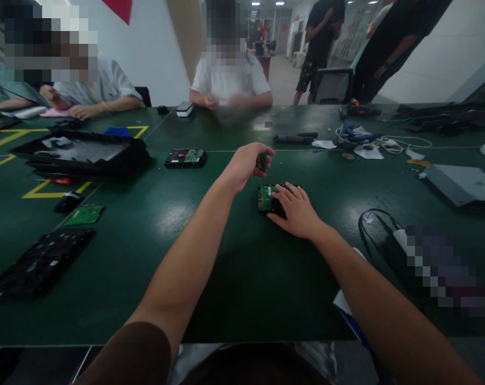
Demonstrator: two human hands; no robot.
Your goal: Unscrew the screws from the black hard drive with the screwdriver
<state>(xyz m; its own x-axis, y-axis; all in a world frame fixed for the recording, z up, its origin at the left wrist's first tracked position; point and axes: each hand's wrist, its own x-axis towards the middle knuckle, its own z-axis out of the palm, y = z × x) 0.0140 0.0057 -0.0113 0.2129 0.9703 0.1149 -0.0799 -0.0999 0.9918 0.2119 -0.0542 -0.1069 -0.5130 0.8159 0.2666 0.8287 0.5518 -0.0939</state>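
A hard drive [267,199] lies on the green table in front of me, its green circuit board facing up. My right hand [296,209] spans it, the thumb at the near edge and the fingers reaching across to the far side, covering much of the board. Above the drive's far left corner, my left hand [251,163] is closed around a small screwdriver [261,162] with a dark green and yellowish handle. Its thin shaft points down at the board; whether the tip sits in a screw is too small to tell.
Another hard drive [186,158] lies farther left. Black trays [85,152], a loose green circuit board [85,214] and a black panel [41,262] occupy the left side. Rightward are a grey metal box [462,184], cables [402,141] and a dark tool [295,138]. People sit opposite.
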